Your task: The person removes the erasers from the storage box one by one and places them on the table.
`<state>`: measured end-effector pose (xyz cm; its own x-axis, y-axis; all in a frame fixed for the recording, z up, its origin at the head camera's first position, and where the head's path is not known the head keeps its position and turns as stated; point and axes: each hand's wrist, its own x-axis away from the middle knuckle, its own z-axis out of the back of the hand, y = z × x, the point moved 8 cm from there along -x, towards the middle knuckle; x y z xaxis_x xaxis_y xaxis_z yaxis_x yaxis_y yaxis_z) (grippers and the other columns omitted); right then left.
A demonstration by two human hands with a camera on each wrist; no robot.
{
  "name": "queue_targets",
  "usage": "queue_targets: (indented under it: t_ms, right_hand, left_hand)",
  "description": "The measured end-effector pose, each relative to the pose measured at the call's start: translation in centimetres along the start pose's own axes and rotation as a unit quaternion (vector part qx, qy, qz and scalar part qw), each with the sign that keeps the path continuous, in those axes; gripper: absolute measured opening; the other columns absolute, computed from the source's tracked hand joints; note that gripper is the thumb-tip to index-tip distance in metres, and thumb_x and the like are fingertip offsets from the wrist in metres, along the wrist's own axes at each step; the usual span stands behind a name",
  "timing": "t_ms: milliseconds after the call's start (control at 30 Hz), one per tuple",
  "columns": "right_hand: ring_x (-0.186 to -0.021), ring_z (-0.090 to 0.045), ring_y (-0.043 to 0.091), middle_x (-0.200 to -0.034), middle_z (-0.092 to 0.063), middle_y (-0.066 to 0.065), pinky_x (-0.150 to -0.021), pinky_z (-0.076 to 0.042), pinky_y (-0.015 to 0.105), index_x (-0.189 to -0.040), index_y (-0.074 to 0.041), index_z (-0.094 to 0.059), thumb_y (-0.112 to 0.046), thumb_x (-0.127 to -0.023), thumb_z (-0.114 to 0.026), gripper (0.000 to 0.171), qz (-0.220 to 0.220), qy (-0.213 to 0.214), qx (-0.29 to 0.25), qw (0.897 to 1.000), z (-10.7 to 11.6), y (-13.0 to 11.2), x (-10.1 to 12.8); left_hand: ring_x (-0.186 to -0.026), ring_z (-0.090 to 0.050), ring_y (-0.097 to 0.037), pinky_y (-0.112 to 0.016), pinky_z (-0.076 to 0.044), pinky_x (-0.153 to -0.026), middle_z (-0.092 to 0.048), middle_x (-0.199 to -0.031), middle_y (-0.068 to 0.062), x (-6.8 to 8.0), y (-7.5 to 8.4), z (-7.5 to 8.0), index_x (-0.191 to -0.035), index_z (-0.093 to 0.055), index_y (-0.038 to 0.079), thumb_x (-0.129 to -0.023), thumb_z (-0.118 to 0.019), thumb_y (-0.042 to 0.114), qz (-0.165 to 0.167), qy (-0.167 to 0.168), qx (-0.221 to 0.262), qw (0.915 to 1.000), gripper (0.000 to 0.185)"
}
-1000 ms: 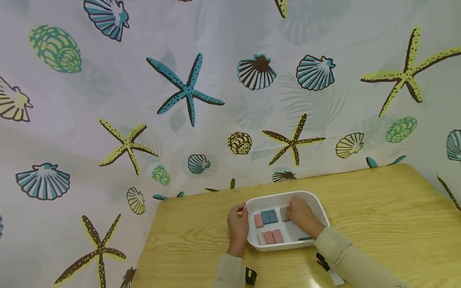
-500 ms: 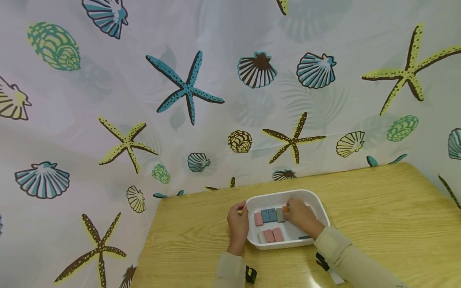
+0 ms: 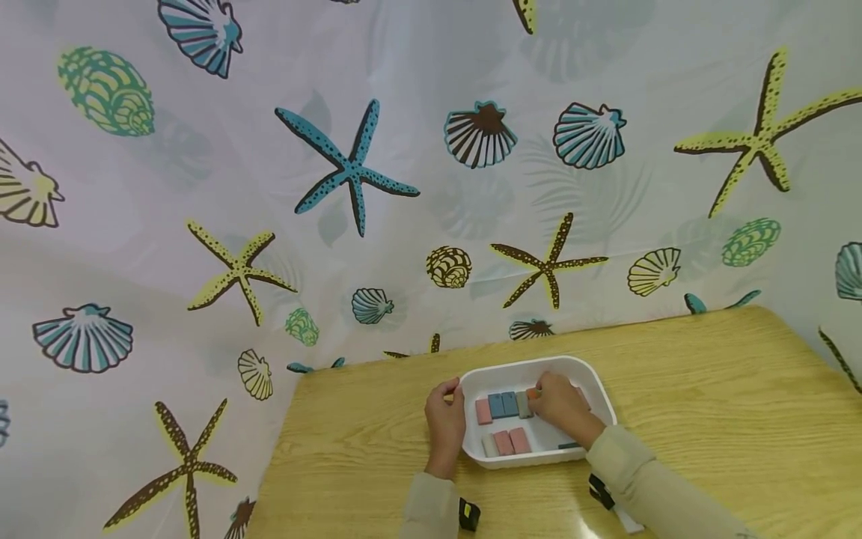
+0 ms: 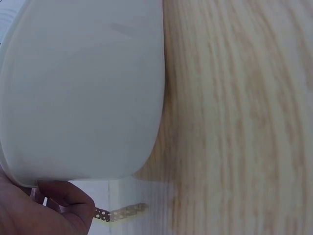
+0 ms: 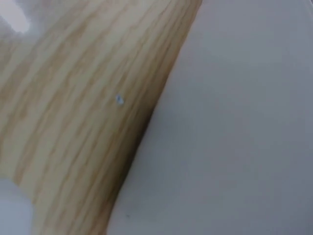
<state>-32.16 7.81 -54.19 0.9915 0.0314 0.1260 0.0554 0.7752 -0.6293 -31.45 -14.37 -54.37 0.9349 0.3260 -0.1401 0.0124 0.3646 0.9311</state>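
Observation:
A white plastic tray [image 3: 501,463] holds small rectangular blocks in two rows. My left hand [image 3: 444,423] grips its left rim; fingers [image 4: 68,200] show curled at the tray's edge in the left wrist view. Inside the tray, my right hand [image 3: 561,403] pinches an orange block [image 3: 533,393], partly covered by the fingers. Just left of it stands a grey block [image 3: 523,405], beside two blue blocks [image 3: 496,405] and a pink block [image 3: 483,411]. The right wrist view shows only the tray's outer wall [image 5: 220,122] and table, not the hand.
Nearer the tray's front lie a pale block [image 3: 489,446] and two pink blocks [image 3: 503,442]. A dark blue piece [image 3: 569,446] shows by the right forearm, a pinkish one [image 3: 582,395] behind the right hand. The wooden table [image 3: 364,449] meets a patterned curtain [image 3: 404,224].
The grey block has slid left against the blue blocks. My right hand has shifted slightly left with the orange block. The left hand stays at the tray rim.

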Motion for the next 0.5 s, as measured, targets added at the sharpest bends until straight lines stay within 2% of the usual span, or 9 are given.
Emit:
queue_targets:
  t_ms: [200,300,367,433,500]
  right_hand:
    - [-0.065,-0.051,0.018,-0.081,-0.060,0.009,-0.057,-0.044,0.033,-0.092,0.005,-0.060,-0.014,-0.074,-0.072,0.028,0.029,0.032,-0.025,0.999,0.5,0.4,0.2]
    - [-0.068,-0.053,0.017,-0.080,-0.061,0.009,-0.060,-0.046,0.032,-0.091,0.005,-0.061,-0.014,-0.075,-0.072,0.028,0.048,0.041,-0.064,0.996,0.8,0.6,0.4]
    - [-0.071,-0.055,0.016,-0.081,-0.062,0.007,-0.062,-0.047,0.032,-0.093,0.004,-0.061,-0.017,-0.076,-0.072,0.029,0.044,0.023,-0.110,0.993,0.9,0.6,0.7]
    - [-0.074,-0.058,0.017,-0.083,-0.063,0.007,-0.066,-0.049,0.032,-0.098,0.006,-0.061,-0.017,-0.079,-0.071,0.031,0.039,-0.019,-0.183,0.982,0.8,0.4,1.2]
    - [-0.079,-0.061,0.017,-0.088,-0.064,0.009,-0.071,-0.051,0.032,-0.104,0.008,-0.059,-0.016,-0.082,-0.068,0.033,0.030,-0.069,-0.266,0.961,0.6,0.0,1.7]
  left_hand:
    - [-0.072,-0.056,-0.013,-0.025,-0.050,-0.064,-0.062,-0.095,-0.006,0.1,0.0,0.1,-0.105,-0.067,0.003,-0.091,-0.059,0.008,-0.003,-0.002,0.005,1.0000,0.018]
    - [-0.072,-0.056,-0.013,-0.025,-0.051,-0.064,-0.062,-0.095,-0.006,0.2,0.1,0.1,-0.105,-0.067,0.002,-0.090,-0.059,0.007,-0.005,-0.002,0.006,1.0000,0.018]
    - [-0.072,-0.056,-0.013,-0.025,-0.051,-0.064,-0.062,-0.095,-0.006,0.1,0.1,0.1,-0.106,-0.067,0.002,-0.090,-0.059,0.007,-0.006,-0.002,0.005,1.0000,0.018]
    - [-0.071,-0.056,-0.013,-0.025,-0.051,-0.064,-0.062,-0.095,-0.006,0.1,0.1,0.1,-0.105,-0.067,0.002,-0.090,-0.059,0.007,-0.007,-0.001,0.004,1.0000,0.018]
    - [-0.071,-0.056,-0.013,-0.025,-0.051,-0.064,-0.062,-0.094,-0.006,0.1,0.1,0.1,-0.105,-0.067,0.002,-0.090,-0.059,0.007,-0.006,-0.001,0.004,1.0000,0.017]
